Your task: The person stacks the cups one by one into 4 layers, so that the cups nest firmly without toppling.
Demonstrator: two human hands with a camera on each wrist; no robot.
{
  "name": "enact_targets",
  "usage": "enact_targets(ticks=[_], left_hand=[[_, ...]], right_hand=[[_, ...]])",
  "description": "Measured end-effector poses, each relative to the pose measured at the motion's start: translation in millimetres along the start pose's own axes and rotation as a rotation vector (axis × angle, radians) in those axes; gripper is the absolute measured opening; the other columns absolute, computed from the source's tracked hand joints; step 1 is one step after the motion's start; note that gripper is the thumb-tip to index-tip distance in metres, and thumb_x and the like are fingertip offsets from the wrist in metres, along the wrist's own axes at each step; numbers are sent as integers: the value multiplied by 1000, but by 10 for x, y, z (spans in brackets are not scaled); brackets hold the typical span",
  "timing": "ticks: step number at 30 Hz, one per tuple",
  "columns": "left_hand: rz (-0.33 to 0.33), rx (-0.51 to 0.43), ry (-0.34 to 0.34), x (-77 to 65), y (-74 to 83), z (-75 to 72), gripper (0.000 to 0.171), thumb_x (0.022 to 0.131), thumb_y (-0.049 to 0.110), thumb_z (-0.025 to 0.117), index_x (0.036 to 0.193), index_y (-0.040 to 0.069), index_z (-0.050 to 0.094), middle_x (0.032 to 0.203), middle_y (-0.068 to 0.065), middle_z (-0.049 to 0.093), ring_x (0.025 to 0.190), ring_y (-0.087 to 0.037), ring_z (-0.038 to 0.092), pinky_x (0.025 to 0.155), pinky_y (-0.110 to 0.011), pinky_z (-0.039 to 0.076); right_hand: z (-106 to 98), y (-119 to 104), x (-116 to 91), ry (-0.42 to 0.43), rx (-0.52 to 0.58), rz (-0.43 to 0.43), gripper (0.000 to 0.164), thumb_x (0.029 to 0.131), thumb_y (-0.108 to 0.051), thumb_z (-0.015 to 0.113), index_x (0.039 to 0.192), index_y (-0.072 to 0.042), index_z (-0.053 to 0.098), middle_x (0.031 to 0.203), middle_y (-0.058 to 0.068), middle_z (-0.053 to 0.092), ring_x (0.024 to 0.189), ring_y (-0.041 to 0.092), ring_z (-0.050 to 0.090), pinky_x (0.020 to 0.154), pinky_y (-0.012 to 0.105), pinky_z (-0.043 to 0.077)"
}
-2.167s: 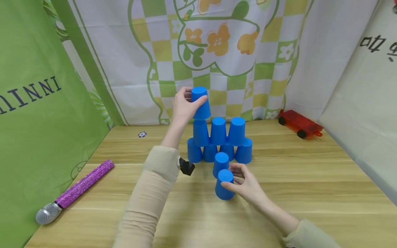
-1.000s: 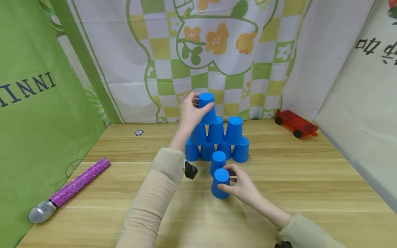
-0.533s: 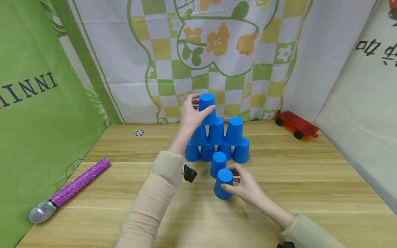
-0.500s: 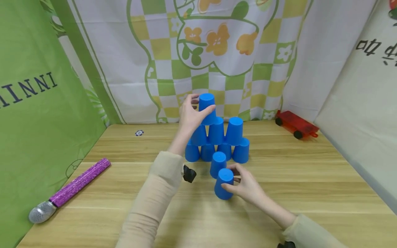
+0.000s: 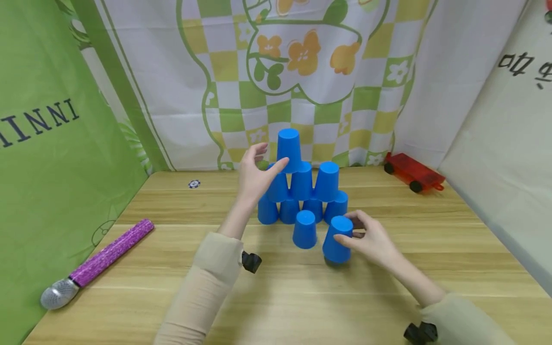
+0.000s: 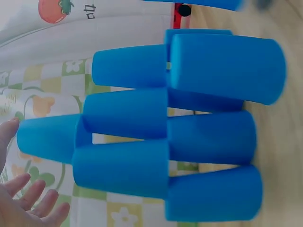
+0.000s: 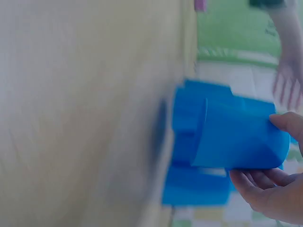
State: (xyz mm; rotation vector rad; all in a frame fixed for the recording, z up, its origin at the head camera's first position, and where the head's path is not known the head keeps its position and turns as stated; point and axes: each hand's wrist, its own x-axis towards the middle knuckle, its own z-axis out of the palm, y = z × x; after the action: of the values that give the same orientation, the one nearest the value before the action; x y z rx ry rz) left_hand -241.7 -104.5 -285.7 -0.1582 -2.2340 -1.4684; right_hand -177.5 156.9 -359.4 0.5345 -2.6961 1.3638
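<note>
Upside-down blue cups stand as a pyramid on the table, with several in the bottom row, three above, and one top cup (image 5: 288, 149) over the left pair of the middle row. My left hand (image 5: 254, 179) is beside that cup, fingers spread; in the left wrist view the thumb is close to its base and the other fingers stand apart. My right hand (image 5: 373, 239) grips another blue cup (image 5: 338, 242) between thumb and fingers, lifted just off the table and slightly tilted. A single cup (image 5: 304, 230) stands in front of the pyramid, left of the held one.
A purple microphone (image 5: 103, 258) lies at the table's left. A poker chip (image 5: 194, 184) is near the back left edge. At the back right sits a red toy cart (image 5: 414, 172). Printed curtains border the table behind and at both sides.
My left hand has let go of the top cup, which stays on the pyramid, and drawn back left. My right hand has lifted its cup and moved it right and slightly away.
</note>
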Motion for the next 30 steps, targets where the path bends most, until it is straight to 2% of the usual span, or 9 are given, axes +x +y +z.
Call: enact_targets(ticks=[4, 9, 15, 17, 22, 25, 30], left_hand=[[-7, -15, 23, -114, -119, -62, 59, 81, 38, 72, 128, 10, 51, 131, -6, 55, 119, -24, 50, 101, -42, 44], [-49, -18, 23, -224, -278, -117, 59, 81, 38, 73, 127, 8, 52, 128, -9, 56, 118, -28, 51, 99, -46, 44], [-74, -16, 16, -350, -413, -92, 58, 80, 38, 73, 125, 8, 53, 127, -10, 57, 116, -29, 53, 98, -46, 46], [-77, -9, 16, -396, -445, -77, 57, 81, 38, 73, 125, 8, 54, 127, -9, 58, 117, -30, 54, 98, -47, 46], [-104, -37, 10, -534, -502, -12, 58, 80, 36, 74, 125, 5, 54, 127, -13, 58, 117, -34, 53, 97, -51, 46], [-128, -47, -21, -627, -530, 58, 58, 80, 35, 75, 125, 4, 54, 127, -14, 58, 117, -33, 53, 97, -52, 45], [-178, -18, -109, -778, -562, 186, 60, 79, 39, 74, 127, 8, 53, 129, -12, 57, 120, -31, 52, 99, -50, 45]], right_hand=[[-368, -10, 62, 50, -96, 19, 46, 85, -22, 70, 117, 6, 53, 111, 28, 61, 100, 41, 62, 77, 46, 57], [-808, -55, 205, 119, -187, 58, 57, 87, -33, 66, 125, 5, 48, 117, 29, 57, 106, 45, 57, 81, 54, 51], [-1119, -244, 481, 228, -123, 94, 69, 89, -40, 61, 137, 4, 37, 130, 30, 46, 118, 46, 48, 91, 59, 43], [-1148, -330, 593, 265, -99, 91, 72, 88, -42, 60, 138, 5, 36, 132, 30, 45, 120, 46, 46, 96, 58, 41], [-1095, -551, 842, 338, -58, 57, 70, 87, -44, 60, 136, 2, 40, 129, 26, 48, 116, 39, 49, 99, 53, 42], [-1012, -668, 944, 358, -23, 29, 66, 87, -41, 61, 135, 0, 41, 128, 24, 49, 114, 37, 50, 97, 51, 42], [-839, -787, 1084, 355, 16, -5, 62, 87, -36, 63, 133, 1, 44, 126, 22, 51, 113, 35, 52, 97, 50, 44]])
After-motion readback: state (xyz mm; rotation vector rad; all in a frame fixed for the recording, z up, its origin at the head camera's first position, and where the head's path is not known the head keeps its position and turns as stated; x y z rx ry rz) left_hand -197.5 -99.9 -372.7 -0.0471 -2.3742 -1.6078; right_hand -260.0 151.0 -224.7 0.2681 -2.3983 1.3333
